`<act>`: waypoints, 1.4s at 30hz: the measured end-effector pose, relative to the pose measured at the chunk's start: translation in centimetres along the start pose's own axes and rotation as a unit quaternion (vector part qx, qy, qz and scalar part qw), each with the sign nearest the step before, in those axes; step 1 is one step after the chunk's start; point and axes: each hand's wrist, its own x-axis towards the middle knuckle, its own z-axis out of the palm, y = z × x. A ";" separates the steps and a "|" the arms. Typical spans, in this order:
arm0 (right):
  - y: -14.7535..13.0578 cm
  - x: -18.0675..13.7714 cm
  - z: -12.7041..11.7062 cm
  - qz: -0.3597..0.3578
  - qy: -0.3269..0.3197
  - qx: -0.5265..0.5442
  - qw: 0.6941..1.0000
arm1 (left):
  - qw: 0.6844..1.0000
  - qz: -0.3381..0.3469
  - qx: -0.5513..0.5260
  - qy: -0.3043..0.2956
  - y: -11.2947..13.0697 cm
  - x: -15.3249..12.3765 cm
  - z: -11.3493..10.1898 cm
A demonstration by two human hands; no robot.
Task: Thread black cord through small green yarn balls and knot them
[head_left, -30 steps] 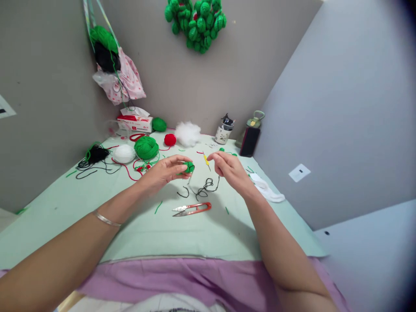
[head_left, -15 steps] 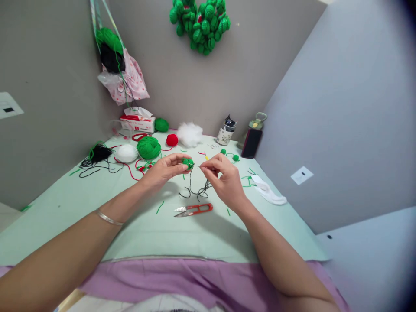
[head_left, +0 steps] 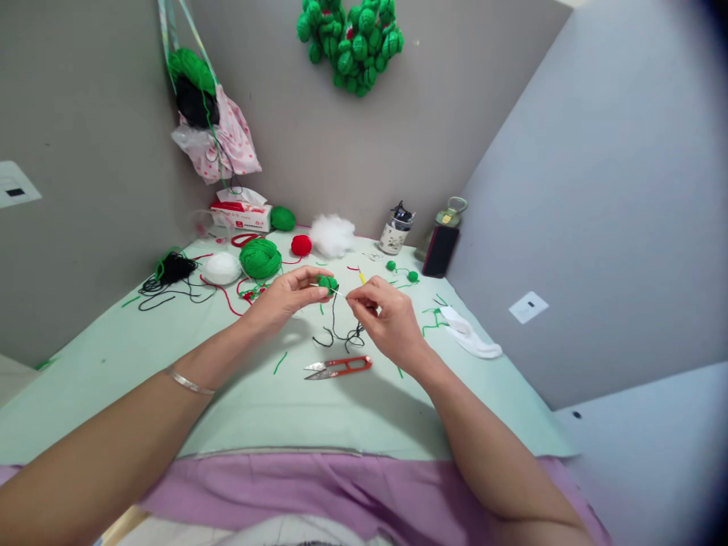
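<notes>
My left hand (head_left: 287, 294) is closed around a small green crocheted piece (head_left: 327, 283), with fingers and thumb on its left side. A thin white strand (head_left: 340, 294) runs from this piece to my right hand (head_left: 393, 317), whose thumb and fingertips pinch its end. I cannot tell whether the strand is yarn or a needle. Black yarn (head_left: 334, 322) hangs below the green piece onto the table. Thread snips (head_left: 348, 366) with an orange-red handle lie in front of both hands.
Balls of green (head_left: 260, 258), white (head_left: 221, 268) and red yarn (head_left: 301, 245) sit at the back left, with white stuffing (head_left: 332, 235) beside them. A phone (head_left: 440, 251) leans by a bottle (head_left: 449, 212) at the back right. White fabric (head_left: 471, 334) lies on the right.
My right hand has shifted slightly left, closer to the green crocheted piece. The left hand has barely moved and keeps its hold.
</notes>
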 end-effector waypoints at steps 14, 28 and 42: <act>-0.2 0.0 0.1 0.049 -0.003 0.016 0.999 | 0.999 0.009 0.049 0.015 0.2 -0.1 0.1; 1.0 0.3 1.9 0.201 -0.042 0.292 0.934 | 0.997 -0.034 -0.067 -0.002 0.5 -0.6 0.9; 1.5 0.5 2.1 0.268 -0.038 0.396 0.877 | 0.988 0.054 0.139 0.032 -0.7 -0.7 1.4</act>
